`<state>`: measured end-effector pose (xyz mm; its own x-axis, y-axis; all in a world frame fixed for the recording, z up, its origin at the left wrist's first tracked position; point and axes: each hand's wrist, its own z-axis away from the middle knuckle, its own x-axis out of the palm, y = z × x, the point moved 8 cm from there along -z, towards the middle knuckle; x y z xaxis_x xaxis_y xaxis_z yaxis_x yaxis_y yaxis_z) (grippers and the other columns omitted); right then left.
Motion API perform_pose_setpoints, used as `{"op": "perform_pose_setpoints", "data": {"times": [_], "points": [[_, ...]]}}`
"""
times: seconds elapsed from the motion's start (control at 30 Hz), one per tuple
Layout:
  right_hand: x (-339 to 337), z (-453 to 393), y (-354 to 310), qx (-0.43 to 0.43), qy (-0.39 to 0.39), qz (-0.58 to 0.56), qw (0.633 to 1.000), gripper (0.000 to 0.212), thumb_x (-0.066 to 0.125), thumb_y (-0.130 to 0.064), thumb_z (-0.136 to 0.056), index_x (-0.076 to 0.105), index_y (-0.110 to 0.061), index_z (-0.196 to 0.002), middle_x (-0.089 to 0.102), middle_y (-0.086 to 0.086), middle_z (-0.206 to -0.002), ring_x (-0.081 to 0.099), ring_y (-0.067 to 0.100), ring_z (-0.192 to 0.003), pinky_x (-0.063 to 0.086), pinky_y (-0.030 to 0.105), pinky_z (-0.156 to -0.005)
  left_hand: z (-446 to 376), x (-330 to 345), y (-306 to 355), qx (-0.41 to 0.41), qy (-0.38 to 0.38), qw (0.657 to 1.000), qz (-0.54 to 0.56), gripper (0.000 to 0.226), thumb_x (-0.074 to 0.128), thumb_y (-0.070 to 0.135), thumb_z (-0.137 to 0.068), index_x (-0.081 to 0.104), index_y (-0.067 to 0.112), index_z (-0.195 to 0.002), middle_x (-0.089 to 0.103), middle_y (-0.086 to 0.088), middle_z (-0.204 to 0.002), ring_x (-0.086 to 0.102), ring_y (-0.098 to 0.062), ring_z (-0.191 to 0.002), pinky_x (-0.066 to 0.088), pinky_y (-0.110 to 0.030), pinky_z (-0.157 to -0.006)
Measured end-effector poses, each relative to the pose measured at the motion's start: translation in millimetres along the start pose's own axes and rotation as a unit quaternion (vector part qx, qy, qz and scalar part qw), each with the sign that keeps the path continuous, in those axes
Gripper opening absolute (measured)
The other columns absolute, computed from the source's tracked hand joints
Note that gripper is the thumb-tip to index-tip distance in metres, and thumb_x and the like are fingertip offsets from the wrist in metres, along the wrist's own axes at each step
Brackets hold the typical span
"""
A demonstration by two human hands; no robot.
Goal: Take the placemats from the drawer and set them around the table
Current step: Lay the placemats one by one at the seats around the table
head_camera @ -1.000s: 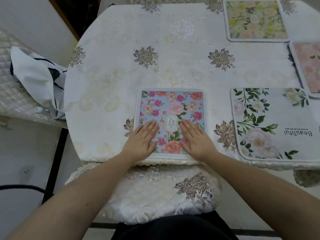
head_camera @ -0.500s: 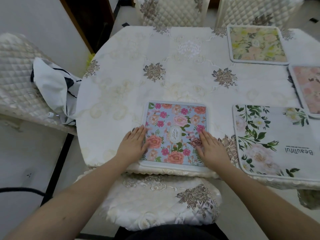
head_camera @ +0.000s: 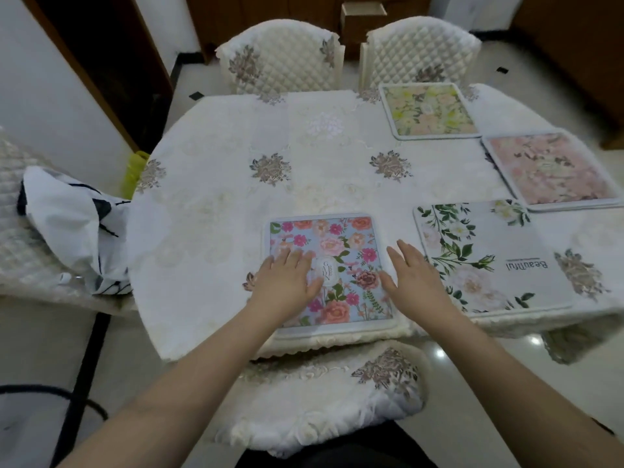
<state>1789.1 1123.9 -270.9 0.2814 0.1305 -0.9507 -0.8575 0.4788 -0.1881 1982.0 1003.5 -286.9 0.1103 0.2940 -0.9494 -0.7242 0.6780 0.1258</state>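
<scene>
Both grips are spread flat, fingers straight: left hand (head_camera: 287,282) is pressing the blue floral placemat (head_camera: 329,270), right hand (head_camera: 413,280) is covering its right edge. Smooth outward — keep the mat square to the surface (head_camera: 209,211) edge.

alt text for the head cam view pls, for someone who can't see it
Two open hands, left hand and right hand, lie over a blue floral placemat at the near edge of a cloth-covered table. Three more placemats lie to the right.

Four placemats (head_camera: 486,255) on table (head_camera: 219,204), right half
</scene>
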Motion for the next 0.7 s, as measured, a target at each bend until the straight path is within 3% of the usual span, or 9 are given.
{"op": "perform_pose_setpoints", "data": {"times": [0.33, 0.5, 0.7], "points": [[-48.5, 93.3, 53.4, 0.128, 0.118, -0.029, 0.984, 0.059, 0.033, -0.046, -0.102, 0.024, -0.020, -0.155, 0.014, -0.001, -0.164, 0.010, 0.020, -0.151, 0.013, 0.042, -0.120, 0.4, -65.1, 121.3, 0.179, 0.055, 0.982, 0.000, 0.070, 0.022, 0.059, -0.101, 0.011, 0.020, -0.159, 0.011, -0.004, -0.167, 0.005, -0.024, -0.153, 0.002, -0.049, -0.123], [-65.2, 157.3, 115.5, 0.233, 0.149, -0.042, 0.960, 0.059, 0.035, -0.043, -0.102, 0.020, -0.023, -0.155, 0.010, -0.004, -0.164, 0.006, 0.018, -0.151, 0.011, 0.041, -0.121, -2.8, -68.5, 184.0, 0.252, 0.053, 0.966, -0.029, 0.070, 0.020, 0.060, -0.101, 0.012, 0.020, -0.159, 0.009, -0.002, -0.167, 0.003, -0.022, -0.154, 0.004, -0.050, -0.123], [-65.5, 227.9, 175.4, 0.317, 0.209, -0.055, 0.923, 0.057, 0.034, -0.042, -0.101, 0.030, -0.018, -0.153, 0.026, 0.004, -0.160, 0.020, 0.023, -0.148, 0.021, 0.044, -0.119, -0.4, -54.2, 273.9, 0.336, 0.047, 0.939, -0.058, 0.071, 0.020, 0.060, -0.101, 0.012, 0.021, -0.159, 0.010, 0.000, -0.167, 0.002, -0.019, -0.154, 0.001, -0.048, -0.123]]}}
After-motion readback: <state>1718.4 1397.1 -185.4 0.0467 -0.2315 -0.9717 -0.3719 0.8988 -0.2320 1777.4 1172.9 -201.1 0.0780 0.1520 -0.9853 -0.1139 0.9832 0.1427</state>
